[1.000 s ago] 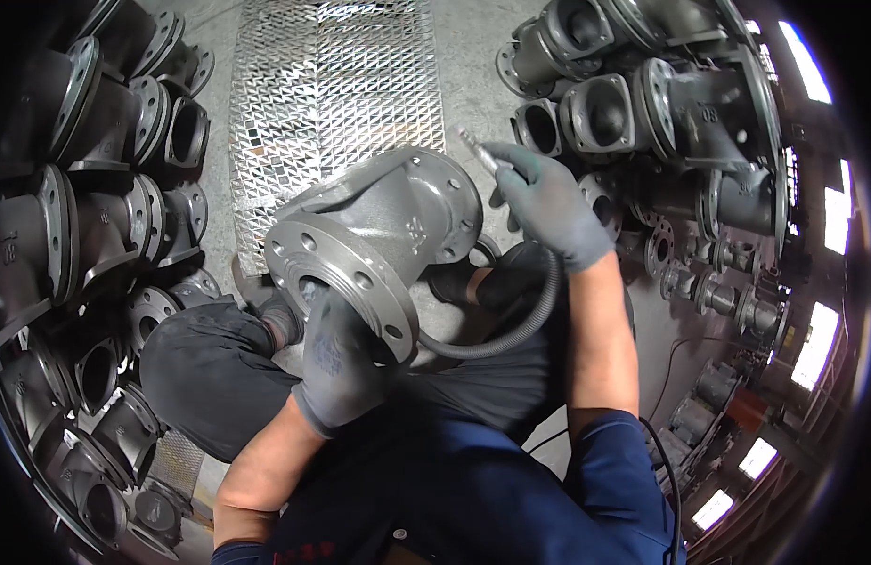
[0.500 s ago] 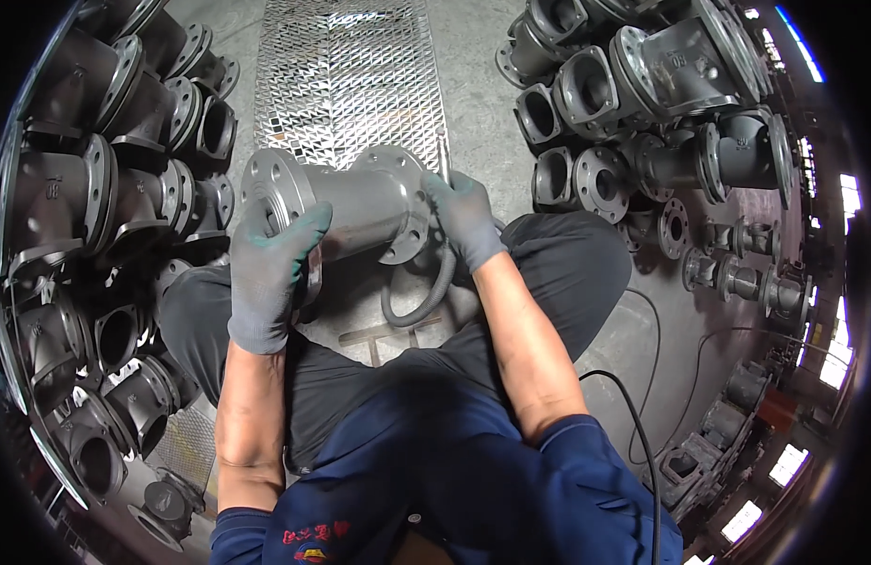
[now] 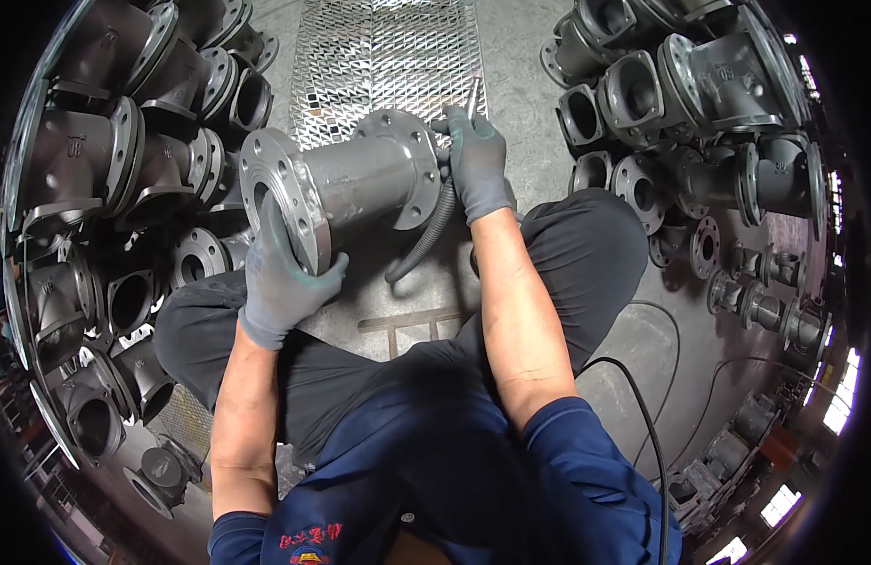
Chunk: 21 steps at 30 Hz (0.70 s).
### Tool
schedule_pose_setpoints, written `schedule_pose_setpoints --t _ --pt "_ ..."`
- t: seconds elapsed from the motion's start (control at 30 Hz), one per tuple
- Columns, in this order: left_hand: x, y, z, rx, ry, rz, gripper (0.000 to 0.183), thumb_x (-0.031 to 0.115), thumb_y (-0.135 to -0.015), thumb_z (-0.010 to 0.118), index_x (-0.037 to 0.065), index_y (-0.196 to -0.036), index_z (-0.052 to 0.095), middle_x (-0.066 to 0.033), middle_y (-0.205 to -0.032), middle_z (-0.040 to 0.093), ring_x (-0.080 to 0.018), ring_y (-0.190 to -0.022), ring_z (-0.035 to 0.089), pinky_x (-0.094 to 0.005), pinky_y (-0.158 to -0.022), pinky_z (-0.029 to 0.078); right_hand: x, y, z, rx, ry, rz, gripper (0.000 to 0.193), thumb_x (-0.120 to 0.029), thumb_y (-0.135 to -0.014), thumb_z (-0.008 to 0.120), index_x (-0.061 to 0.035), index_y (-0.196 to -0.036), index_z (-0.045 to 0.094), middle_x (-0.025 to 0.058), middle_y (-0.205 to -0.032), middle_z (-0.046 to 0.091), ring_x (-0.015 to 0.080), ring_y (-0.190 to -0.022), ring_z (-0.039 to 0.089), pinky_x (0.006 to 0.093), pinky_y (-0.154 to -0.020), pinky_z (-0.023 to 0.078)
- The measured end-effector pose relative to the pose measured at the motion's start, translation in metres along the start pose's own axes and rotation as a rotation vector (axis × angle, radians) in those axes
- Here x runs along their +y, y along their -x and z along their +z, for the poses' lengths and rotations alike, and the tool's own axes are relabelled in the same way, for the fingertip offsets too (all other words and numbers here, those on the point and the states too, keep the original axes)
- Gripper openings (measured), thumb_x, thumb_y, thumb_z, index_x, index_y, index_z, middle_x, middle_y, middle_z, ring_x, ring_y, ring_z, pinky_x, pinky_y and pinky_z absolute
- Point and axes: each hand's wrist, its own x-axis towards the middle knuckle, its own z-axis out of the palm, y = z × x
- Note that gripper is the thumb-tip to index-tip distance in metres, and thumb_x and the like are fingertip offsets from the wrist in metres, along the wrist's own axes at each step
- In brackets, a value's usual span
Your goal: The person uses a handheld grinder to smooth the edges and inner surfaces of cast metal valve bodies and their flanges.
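A grey cast-metal flanged pipe (image 3: 365, 179) lies on its side between my knees, with round bolt-holed flanges at both ends. My left hand (image 3: 289, 287), in a grey glove, grips the near-left flange (image 3: 289, 198). Its fingers reach into the bore, and the thumb stays outside the rim. Beside the far-right flange, my gloved right hand (image 3: 478, 160) is closed round a slim air grinder (image 3: 474, 94), whose metal end points up and away. Most of the grinder's body is hidden by the glove. A dark ribbed hose (image 3: 426, 235) hangs below that hand.
Flanged castings (image 3: 77, 160) are stacked at left, and more castings (image 3: 727, 80) at right. A shiny patterned sheet (image 3: 388, 56) lies on the floor ahead. Black cable (image 3: 643, 405) runs past my right side. Smaller castings (image 3: 760, 306) stand farther right.
My left hand has slid from the flange's upper rim to its lower part, fingers now inside the bore. The pipe has tilted slightly, and my right hand has lifted forward with the grinder.
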Motion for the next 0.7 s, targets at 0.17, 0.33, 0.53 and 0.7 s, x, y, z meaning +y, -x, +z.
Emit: schedule_pose_setpoints --t 0.17,0.33,0.53,0.7 --pt "0.034 -0.041 -0.025 -0.015 0.13 -0.239 0.063 0.029 -0.083 0.093 -0.006 -0.129 0.068 -0.0119 -0.105 0.078 -0.019 -0.095 0.074 -0.0353 -0.089 0.059 -0.009 0.033 0.004 -0.045 0.233 0.052 0.041 -0.04 -0.111 0.067 -0.0001 -0.111 0.076 0.0075 -0.092 0.078 0.0131 -0.058 0.065 0.0305 -0.054 0.052" --pt "0.035 -0.067 -0.037 0.045 0.768 -0.61 0.045 0.027 -0.093 0.089 -0.004 -0.118 0.068 -0.0006 -0.09 0.07 -0.0077 -0.075 0.063 -0.0228 -0.066 0.046 0.008 0.044 0.001 -0.171 0.224 -0.034 0.035 -0.029 -0.108 0.076 -0.0001 -0.127 0.079 0.0012 -0.091 0.076 0.0054 -0.079 0.064 0.0252 -0.07 0.053" --pt "0.019 -0.056 -0.042 -0.029 0.772 -0.585 0.058 0.025 -0.092 0.086 -0.011 -0.132 0.065 -0.008 -0.107 0.076 -0.0147 -0.091 0.07 -0.0268 -0.084 0.054 0.002 0.031 0.007 -0.19 0.201 0.005 0.034 -0.021 -0.107 0.076 0.0003 -0.134 0.077 0.0036 -0.103 0.081 0.0082 -0.084 0.07 0.0257 -0.074 0.056" --pt "0.02 -0.055 -0.039 -0.133 0.572 -0.487 0.102 0.027 -0.092 0.085 -0.023 -0.163 0.031 -0.0201 -0.131 0.074 -0.019 -0.12 0.07 -0.0342 -0.107 0.054 0.002 0.029 0.005 -0.169 0.199 -0.042 0.032 -0.022 -0.105 0.076 0.0021 -0.127 0.079 0.0088 -0.103 0.082 0.0146 -0.094 0.074 0.0316 -0.089 0.059"
